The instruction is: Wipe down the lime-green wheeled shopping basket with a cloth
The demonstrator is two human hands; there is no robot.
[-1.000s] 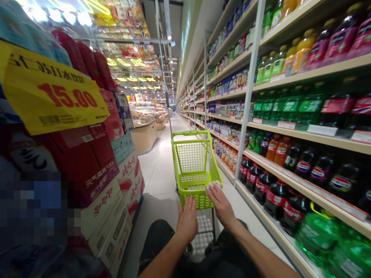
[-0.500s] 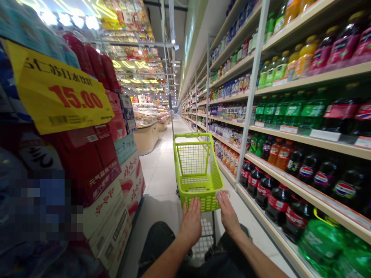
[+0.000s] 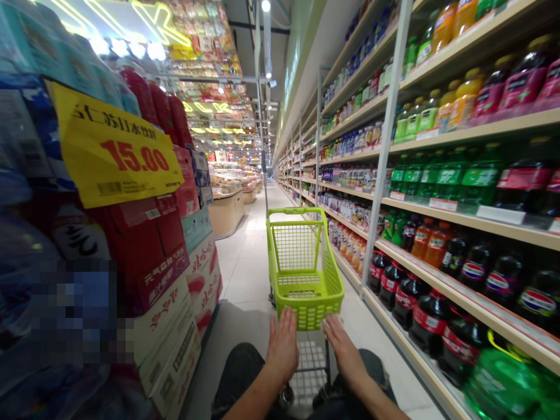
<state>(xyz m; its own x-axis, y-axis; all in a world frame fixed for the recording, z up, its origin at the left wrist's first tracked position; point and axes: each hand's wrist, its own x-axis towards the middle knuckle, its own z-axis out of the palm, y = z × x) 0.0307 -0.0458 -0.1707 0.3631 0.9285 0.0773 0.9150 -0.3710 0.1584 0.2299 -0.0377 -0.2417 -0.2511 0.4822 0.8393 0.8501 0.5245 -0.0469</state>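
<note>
A lime-green shopping cart [image 3: 306, 211] stands just in front of my knees, and its basket has nothing in it. Against the lower left of the basket's near wall rests my left hand [image 3: 284, 344], open, with straight fingers pointing forward. My right hand [image 3: 343, 344] is at the lower right corner of the same wall. Beneath its fingertips shows a pale, crumpled, tissue-like piece [image 3: 327, 321], pressed near the plastic and mostly hidden by the fingers. Whether that hand also touches the basket I cannot tell.
Shelves of soft drinks [image 3: 481, 186] line the right side, with large green bottles [image 3: 503, 373] low and near. Stacked drink cartons [image 3: 175, 326] and a yellow price sign [image 3: 118, 146] crowd the left. A tiled aisle [image 3: 245, 262] runs ahead past a display counter [image 3: 225, 213].
My right hand has slid down from the basket's upper right corner to its lower right, bringing the pale piece with it. My left hand is slightly lower. The view has turned a little left.
</note>
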